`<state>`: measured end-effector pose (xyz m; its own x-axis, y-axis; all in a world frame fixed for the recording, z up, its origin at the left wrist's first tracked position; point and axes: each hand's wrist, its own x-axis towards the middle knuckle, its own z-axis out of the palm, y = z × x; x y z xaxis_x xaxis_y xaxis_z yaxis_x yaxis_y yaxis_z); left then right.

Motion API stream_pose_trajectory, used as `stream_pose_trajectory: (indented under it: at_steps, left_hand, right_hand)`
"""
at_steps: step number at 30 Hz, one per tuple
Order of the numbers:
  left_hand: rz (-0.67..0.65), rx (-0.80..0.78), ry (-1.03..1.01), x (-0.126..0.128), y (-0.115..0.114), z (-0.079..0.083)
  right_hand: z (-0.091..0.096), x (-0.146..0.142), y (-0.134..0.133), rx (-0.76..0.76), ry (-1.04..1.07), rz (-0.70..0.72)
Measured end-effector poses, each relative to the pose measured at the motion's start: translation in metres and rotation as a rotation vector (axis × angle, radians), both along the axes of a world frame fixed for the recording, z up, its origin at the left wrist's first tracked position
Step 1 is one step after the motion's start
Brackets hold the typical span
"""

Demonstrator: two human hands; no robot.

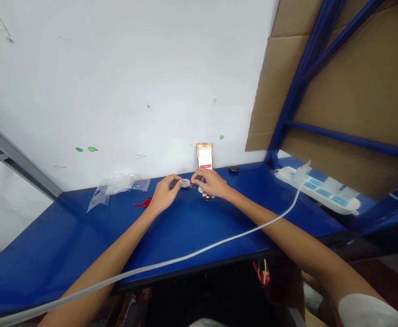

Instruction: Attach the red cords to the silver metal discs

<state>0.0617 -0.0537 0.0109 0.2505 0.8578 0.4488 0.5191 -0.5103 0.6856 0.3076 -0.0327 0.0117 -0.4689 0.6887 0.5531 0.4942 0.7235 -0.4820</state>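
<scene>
The left hand's (164, 194) fingers, curled narrow, meet a round silver disc (185, 183) at their tips, and the right hand's (211, 183) fingers arch just above a second metal disc (208, 197) on the blue counter (192, 231) (grip on either disc cannot be determined).

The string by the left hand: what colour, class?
Red string, best seen in the head view.
</scene>
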Motion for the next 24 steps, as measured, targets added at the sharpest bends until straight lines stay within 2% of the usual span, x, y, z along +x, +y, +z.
stream_pose_trajectory:
  at_steps: [2, 8, 12, 15, 18, 24]
  left_hand:
    - [-0.045, 0.032, 0.028, 0.004, -0.003, -0.002]
    - [-0.254, 0.027, 0.158, 0.008, -0.008, -0.005]
    - [-0.198, -0.039, 0.059, 0.007, -0.006, -0.008]
    - [-0.149, -0.040, 0.057, 0.007, -0.004, -0.010]
    - [-0.100, 0.027, 0.132, 0.005, -0.002, -0.010]
    - [-0.051, 0.134, 0.226, -0.002, 0.002, -0.011]
  right_hand:
    - [0.003, 0.000, 0.001, -0.057, 0.014, 0.022]
    - [0.002, -0.006, -0.005, -0.264, 0.150, 0.215]
    - [-0.001, -0.009, -0.006, -0.261, 0.170, 0.218]
    - [0.002, -0.004, -0.002, -0.257, 0.175, 0.221]
    - [0.004, 0.008, 0.009, -0.208, 0.140, 0.151]
    - [-0.001, 0.044, 0.034, -0.096, -0.013, -0.095]
